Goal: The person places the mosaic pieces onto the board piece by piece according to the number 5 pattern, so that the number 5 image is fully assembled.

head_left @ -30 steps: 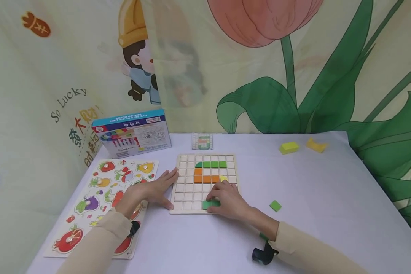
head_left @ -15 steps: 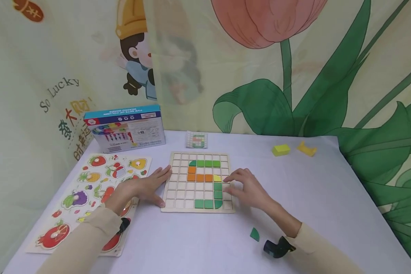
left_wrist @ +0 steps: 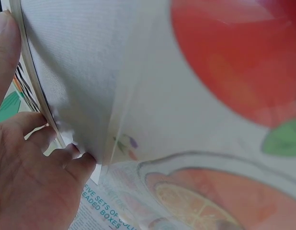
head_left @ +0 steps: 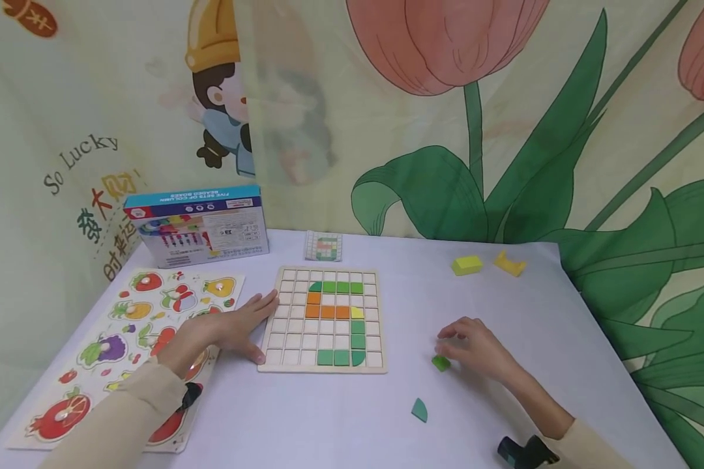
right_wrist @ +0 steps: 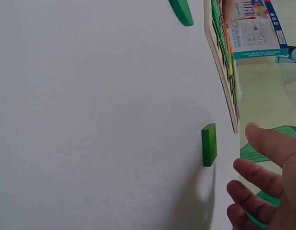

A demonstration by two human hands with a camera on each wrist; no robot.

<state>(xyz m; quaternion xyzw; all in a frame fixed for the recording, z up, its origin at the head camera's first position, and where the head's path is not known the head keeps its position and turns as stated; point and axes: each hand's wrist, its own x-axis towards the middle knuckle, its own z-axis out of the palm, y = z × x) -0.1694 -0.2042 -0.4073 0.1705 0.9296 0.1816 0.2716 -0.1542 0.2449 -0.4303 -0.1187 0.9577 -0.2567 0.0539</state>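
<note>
A wooden grid board lies on the table, with green, orange and yellow tiles set in several of its squares. My left hand rests against the board's left edge, fingers spread and thumb near its lower corner. To the right of the board, my right hand hovers just over a small green square tile. In the right wrist view, a gap shows between the loosely bent fingers and that tile. Nearer the front lies a green quarter-round tile.
A fruit picture puzzle board lies at the left, partly under my left forearm. Behind it stands a cardboard box. A small pattern card lies behind the grid board. A yellow block and a yellow crown-like piece sit back right.
My right hand has left the board, uncovering green tiles down its right side, and moved right to the loose green square. My left hand stays at the board's edge. The head view has shifted.
</note>
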